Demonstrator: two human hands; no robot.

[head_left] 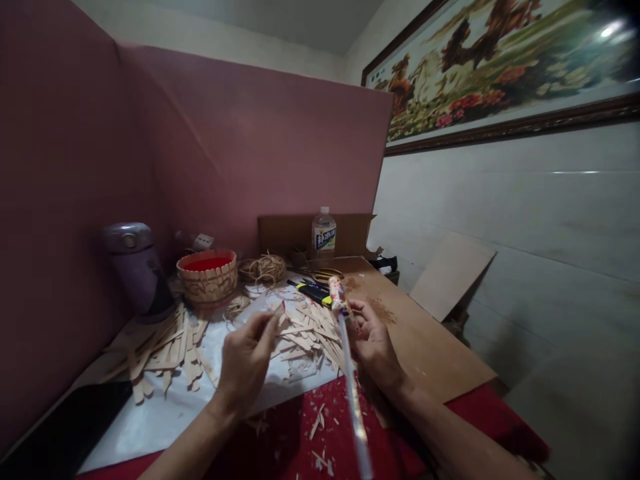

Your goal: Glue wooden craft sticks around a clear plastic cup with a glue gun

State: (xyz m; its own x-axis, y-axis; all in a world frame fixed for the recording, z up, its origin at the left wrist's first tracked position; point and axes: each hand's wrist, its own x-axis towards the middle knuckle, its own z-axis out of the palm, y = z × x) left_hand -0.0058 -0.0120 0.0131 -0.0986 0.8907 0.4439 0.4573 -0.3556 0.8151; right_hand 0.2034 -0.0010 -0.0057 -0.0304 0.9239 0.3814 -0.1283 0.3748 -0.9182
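Indoors, a pink partition [260, 140] closes off the back and left of the work surface, while a pale wall [550, 213] on the right carries a large framed picture [480, 73]. Red cloth [285, 443] shows along the near edge, scattered with wood scraps [317, 423]; over it lie a white sheet [145, 430] on the left and a brown board [425, 347] on the right. Flat wooden sticks sit on the sheet in two loose piles, a left pile [173, 350] and a middle pile [310, 333]. Behind them stand a purple flask [136, 270], a stick-sided bowl [207, 283] with a red inside, coiled twine [265, 269] and a labelled bottle [324, 235].

Both forearms reach in from the bottom edge. The left hand [247, 357] is raised near the middle pile, thumb and forefinger pinching a small piece [279, 309] with a red tip, too small to identify. Across from it, the right hand [376, 343] curls its fingers around a colourful patterned tool [337, 293], from which a translucent rod [354, 400] runs down toward the viewer.
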